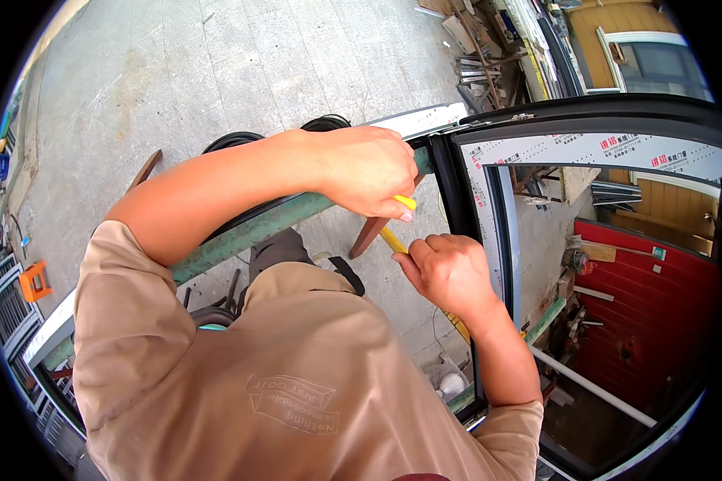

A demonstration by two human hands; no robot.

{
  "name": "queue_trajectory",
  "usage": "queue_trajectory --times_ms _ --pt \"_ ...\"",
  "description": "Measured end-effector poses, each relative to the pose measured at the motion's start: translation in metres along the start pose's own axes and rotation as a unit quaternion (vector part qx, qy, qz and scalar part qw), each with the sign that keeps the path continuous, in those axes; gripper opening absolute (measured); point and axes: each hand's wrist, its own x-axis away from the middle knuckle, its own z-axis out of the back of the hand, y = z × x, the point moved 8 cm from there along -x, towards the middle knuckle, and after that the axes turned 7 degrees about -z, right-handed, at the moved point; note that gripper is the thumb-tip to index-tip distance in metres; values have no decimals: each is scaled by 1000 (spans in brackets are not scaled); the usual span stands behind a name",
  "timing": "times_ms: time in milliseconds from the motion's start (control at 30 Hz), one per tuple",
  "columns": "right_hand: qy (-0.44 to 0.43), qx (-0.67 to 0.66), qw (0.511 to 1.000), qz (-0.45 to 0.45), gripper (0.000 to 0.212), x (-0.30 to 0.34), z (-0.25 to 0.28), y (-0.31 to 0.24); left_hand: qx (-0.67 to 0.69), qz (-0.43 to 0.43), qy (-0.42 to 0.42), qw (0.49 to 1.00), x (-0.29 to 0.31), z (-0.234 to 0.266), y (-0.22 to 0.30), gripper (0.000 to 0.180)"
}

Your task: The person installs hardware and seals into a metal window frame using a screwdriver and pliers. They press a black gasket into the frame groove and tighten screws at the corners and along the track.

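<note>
My left hand (369,172) is closed around a yellow piece (405,202), one end showing by the thumb, just above the green bar (257,228). Lower and to the right, my right hand (449,272) is curled, with a yellow rod-like piece (393,239) sticking out past its thumb. Whether these two belong to one tool I cannot make out. Beside both hands on the right stands a dark window frame (457,192), partly covered in white printed film (586,148). A yellow-and-dark strip (457,327) shows below my right wrist.
Black coiled strip or cable (233,141) hangs around the green bar. An orange object (34,281) lies at far left by metal racks (12,313). Scrap lengths (477,72) clutter the back. A red panel (650,321) and a white tube (594,385) lie beyond the frame.
</note>
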Motion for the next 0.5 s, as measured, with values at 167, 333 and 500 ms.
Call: queue_trajectory --times_ms 167,333,500 --pt "-175 49 980 77 31 -13 -28 -15 -24 -49 -29 998 -7 -29 -7 39" --pt "-216 58 968 118 24 -40 -25 -41 -76 17 -119 990 -1 -45 -19 29" --pt "-289 83 943 140 22 -42 -34 -34 -96 28 -147 984 -4 -46 -19 25"
